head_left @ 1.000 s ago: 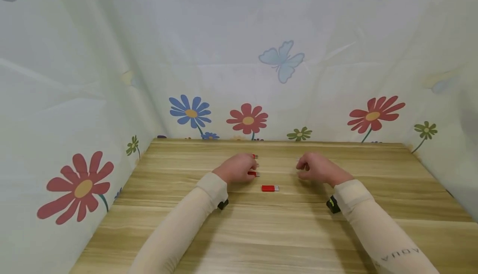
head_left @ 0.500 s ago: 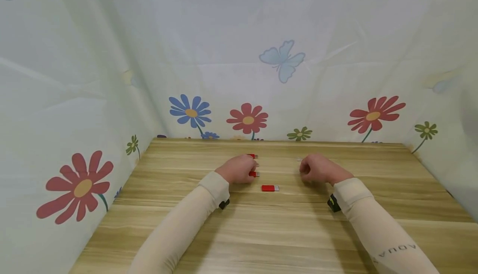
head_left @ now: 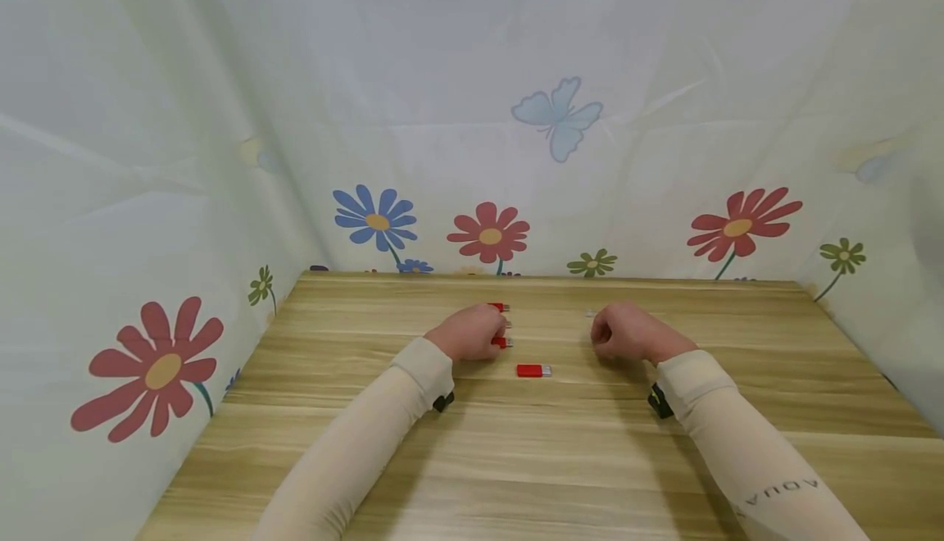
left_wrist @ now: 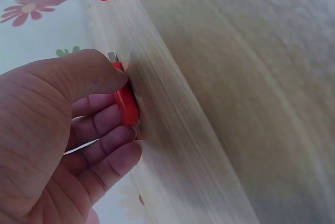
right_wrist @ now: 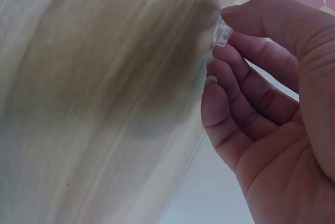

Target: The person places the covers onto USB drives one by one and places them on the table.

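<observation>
In the left wrist view my left hand (left_wrist: 57, 124) pinches a red USB flash drive (left_wrist: 125, 101) between thumb and fingers, close to the wooden table; its metal plug points away from the palm. From the head view, my left hand (head_left: 472, 333) covers part of a row of drives, with a red drive (head_left: 497, 307) showing just beyond it. Another red USB flash drive (head_left: 534, 371) lies flat between the hands, nearer the person. My right hand (head_left: 627, 333) pinches a small clear plastic cap (right_wrist: 221, 33) at the tabletop, hidden by the fingers in the head view.
A second small clear piece (head_left: 588, 313) lies just beyond the right fingertips. The wooden table (head_left: 546, 459) ends at the back against a white curtain (head_left: 442, 139) printed with flowers and a butterfly. More curtain hangs at both sides.
My right thumb and fingers have come together at the table and shifted slightly right. The left hand has barely moved; the red drive between the hands stays put.
</observation>
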The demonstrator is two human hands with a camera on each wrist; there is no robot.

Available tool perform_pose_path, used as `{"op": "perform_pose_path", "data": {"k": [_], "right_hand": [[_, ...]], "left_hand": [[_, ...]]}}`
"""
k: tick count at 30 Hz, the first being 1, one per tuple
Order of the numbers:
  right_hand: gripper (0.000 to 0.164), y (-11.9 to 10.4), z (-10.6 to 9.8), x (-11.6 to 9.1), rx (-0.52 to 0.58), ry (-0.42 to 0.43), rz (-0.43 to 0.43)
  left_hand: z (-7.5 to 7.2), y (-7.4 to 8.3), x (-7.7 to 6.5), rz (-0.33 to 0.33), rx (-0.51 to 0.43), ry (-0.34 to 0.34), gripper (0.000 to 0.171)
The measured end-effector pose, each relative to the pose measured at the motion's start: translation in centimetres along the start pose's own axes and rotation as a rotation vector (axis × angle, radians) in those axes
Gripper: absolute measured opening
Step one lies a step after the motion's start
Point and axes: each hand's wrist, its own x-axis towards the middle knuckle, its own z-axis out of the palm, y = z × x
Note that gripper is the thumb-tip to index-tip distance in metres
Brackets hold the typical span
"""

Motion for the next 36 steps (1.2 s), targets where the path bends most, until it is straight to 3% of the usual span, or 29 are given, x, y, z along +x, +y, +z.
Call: {"op": "perform_pose_path", "data": {"k": [10,24,31,36], "right_hand": [[0.006,-0.33,-0.25,0.02,0.002,-0.017,0.055],[0.014,-0.51,0.01,0.12,-0.026,-0.003,0.000],[0.015,-0.37,-0.17,-0.27,-0.005,0.000,0.014],[0.014,-0.41,-0.45,-0.72,0.022,-0.009,0.039]], "left_hand": [[-0.47,0.26,-0.20,0.003,-0.024,-0.010,0.031],[0.14,0.07,0.04,-0.010,-0.047,-0.015,0.025],[0.36,-0.29,-0.32,-0.056,-0.090,-0.001,0.019],[-0.26,-0.10,-0.84,-0.047,-0.085,0.016,0.014]]}}
